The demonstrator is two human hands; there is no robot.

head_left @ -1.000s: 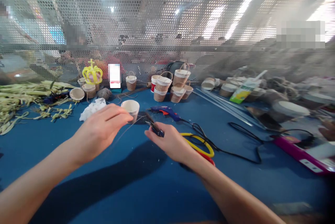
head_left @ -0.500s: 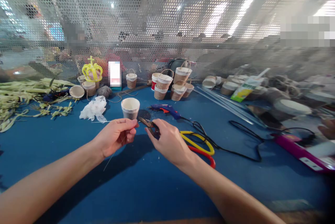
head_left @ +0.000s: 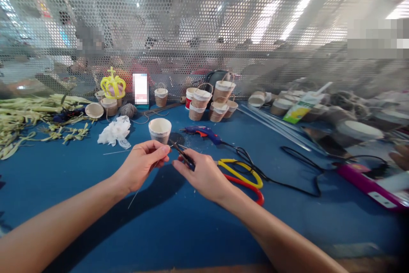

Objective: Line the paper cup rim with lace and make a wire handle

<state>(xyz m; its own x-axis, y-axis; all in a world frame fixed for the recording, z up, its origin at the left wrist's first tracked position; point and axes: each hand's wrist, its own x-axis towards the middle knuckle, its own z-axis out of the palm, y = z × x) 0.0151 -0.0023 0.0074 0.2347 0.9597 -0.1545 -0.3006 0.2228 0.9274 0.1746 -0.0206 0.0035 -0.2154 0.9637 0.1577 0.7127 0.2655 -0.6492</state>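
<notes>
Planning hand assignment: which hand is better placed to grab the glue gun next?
Probably the right hand: the glue gun lies nearer it, though it holds pliers. The left hand pinches wire.

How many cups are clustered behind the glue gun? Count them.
6. Left: the red cup, then an upper cup over a lower cup. Right: a top cup above a front cup and a rear cup. More may be hidden.

Perforated metal screen [head_left: 179, 21], blue table [head_left: 198, 239].
</notes>
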